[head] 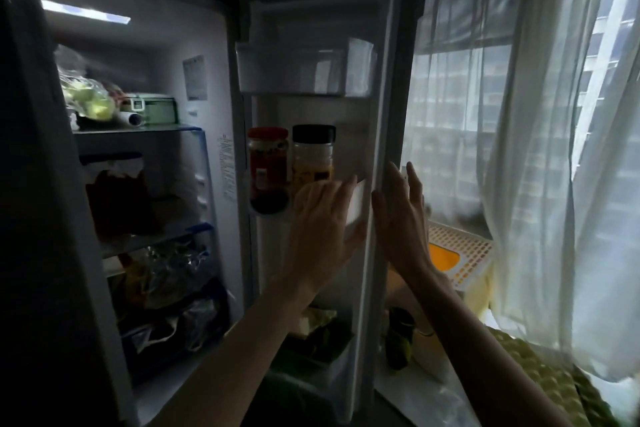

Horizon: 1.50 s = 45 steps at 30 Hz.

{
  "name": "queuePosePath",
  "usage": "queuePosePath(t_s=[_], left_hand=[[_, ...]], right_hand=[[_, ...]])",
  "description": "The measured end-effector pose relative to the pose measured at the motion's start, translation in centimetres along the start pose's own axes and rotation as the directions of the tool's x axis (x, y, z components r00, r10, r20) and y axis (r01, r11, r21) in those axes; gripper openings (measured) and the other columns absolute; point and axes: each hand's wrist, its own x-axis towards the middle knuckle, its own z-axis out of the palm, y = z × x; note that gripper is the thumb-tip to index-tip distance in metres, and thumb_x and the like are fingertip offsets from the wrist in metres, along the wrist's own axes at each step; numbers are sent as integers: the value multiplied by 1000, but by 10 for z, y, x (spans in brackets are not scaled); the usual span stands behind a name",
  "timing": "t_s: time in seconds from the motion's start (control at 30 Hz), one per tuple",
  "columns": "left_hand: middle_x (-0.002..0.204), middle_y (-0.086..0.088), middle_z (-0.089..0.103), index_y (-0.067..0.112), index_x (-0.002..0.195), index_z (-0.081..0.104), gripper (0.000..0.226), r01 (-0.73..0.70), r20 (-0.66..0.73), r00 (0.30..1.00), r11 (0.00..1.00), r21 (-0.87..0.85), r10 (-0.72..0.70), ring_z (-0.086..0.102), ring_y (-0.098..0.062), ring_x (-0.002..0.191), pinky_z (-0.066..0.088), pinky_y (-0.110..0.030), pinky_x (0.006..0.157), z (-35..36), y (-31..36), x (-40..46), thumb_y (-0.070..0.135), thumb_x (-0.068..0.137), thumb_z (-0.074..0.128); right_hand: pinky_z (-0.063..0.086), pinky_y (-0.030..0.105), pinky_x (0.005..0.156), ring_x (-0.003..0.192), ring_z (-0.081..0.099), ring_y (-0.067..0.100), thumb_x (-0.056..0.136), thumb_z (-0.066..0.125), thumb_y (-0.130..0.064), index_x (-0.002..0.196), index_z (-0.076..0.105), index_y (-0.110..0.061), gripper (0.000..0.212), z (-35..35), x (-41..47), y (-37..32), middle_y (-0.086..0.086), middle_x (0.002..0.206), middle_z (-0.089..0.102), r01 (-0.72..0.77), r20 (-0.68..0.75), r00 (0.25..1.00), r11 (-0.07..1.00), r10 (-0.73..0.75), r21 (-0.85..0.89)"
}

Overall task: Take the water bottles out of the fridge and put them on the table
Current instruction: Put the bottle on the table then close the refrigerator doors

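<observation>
Fridge door [377, 135] open, left hand [322, 218] flat, grip released, at door shelf beside jars [291, 163], right hand [401, 218] released on door edge, no bottle identifiable.

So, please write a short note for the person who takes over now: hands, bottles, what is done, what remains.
Left hand: open, reaching to the middle door shelf, in front of the black-lid jar.
Right hand: open, at the fridge door edge.
Door is open. No water bottle visible; a red-lid jar also stands on that shelf.
Done: nothing seen taken out.
Left: find bottles, carry them to the table (not in view).
</observation>
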Motion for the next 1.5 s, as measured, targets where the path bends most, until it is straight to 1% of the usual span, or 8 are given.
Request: queuePosePath(t_s=[0.17,0.33,0.47,0.63,0.8,1.0,1.2,1.5], left_hand=[[125,-4,58,12,138,52,58,60,22,998,996,-66,-58,47,-18,121,34,-30,107,-20,-8,-9,48,92,50],[121,-1,55,15,128,58,49,124,-2,992,986,-115,-125,47,-14,117,43,-28,100,-62,-44,-32,47,91,55],[119,-3,53,12,119,59,44,226,-80,968,965,-130,-238,51,-21,113,47,-30,92,-94,-79,-48,44,89,63],[139,-5,47,11,134,52,53,270,-130,951,958,-100,-282,42,-18,132,35,-25,110,-124,-103,-70,42,92,61],[152,2,37,16,148,38,57,366,-34,922,898,-243,-385,34,-7,141,35,-32,115,-155,-112,-78,43,99,50],[152,5,37,26,151,28,64,457,52,887,855,-246,-459,41,-9,138,44,-40,110,-176,-140,-83,46,96,52],[164,1,13,22,157,11,71,525,90,847,851,24,-525,15,-3,144,20,-21,114,-176,-174,-86,45,99,46],[166,-4,-2,13,157,2,76,250,56,944,818,519,-324,-3,-22,153,8,-40,123,-178,-211,-76,42,98,40]], right_hand=[[40,56,108,148,25,31,101,37,-45,153,28,-23,57,11,-4,-4,8,163,15,21,1,1000,999,-21,30],[36,44,103,144,24,35,101,48,-31,147,41,-20,47,20,-26,-36,12,162,18,124,-122,986,991,-118,47],[22,50,118,151,13,31,102,39,-42,149,40,-19,51,35,-48,-68,13,162,18,280,-144,950,960,-276,6],[17,53,121,153,6,31,99,52,-30,153,31,-13,61,56,-70,-121,11,164,17,439,-55,895,896,-442,-60],[14,49,123,154,7,24,98,57,-28,153,33,-10,63,82,-73,-164,9,164,20,549,24,836,832,-549,-80],[12,40,124,154,0,24,95,58,-33,158,14,-13,78,118,-68,-200,8,166,-5,457,81,875,869,-478,188],[14,33,121,154,2,17,91,66,-41,158,8,-15,92,166,-52,-215,2,166,1,435,208,849,866,-485,245],[7,34,124,153,-11,17,100,48,-47,158,-4,-17,83,207,-50,-224,1,166,-14,480,208,829,852,-518,211]])
